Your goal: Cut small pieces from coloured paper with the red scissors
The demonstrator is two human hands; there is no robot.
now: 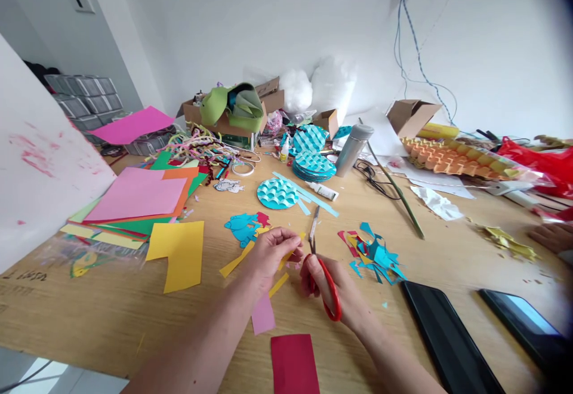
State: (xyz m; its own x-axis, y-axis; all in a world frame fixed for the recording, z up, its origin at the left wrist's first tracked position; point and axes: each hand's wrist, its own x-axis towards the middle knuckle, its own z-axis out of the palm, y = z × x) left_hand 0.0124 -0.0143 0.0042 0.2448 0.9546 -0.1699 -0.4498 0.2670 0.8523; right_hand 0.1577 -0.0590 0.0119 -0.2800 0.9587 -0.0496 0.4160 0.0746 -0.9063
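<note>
My left hand (273, 254) pinches a small piece of yellow paper (301, 237) between thumb and fingers. Red-handled scissors (333, 298) are gripped in my right hand (329, 280), their blades pointing up and away, just right of the yellow paper. Behind my left hand lie a blue paper fish (242, 228) and a scrap of red paper (263, 219). Yellow strips (237, 262) and a pink paper piece (263, 313) lie around my left wrist. A dark red paper rectangle (295, 364) rests between my forearms. Blue, red and yellow offcuts (378, 256) are heaped right of the scissors.
Coloured sheets (138, 194) and a notched yellow sheet (185, 254) lie left. A scale-patterned blue disc (277, 193), glue bottle (324, 191) and grey flask (353, 149) stand or lie behind. Two dark devices (447, 334) are at right, near another person's hand (553, 239).
</note>
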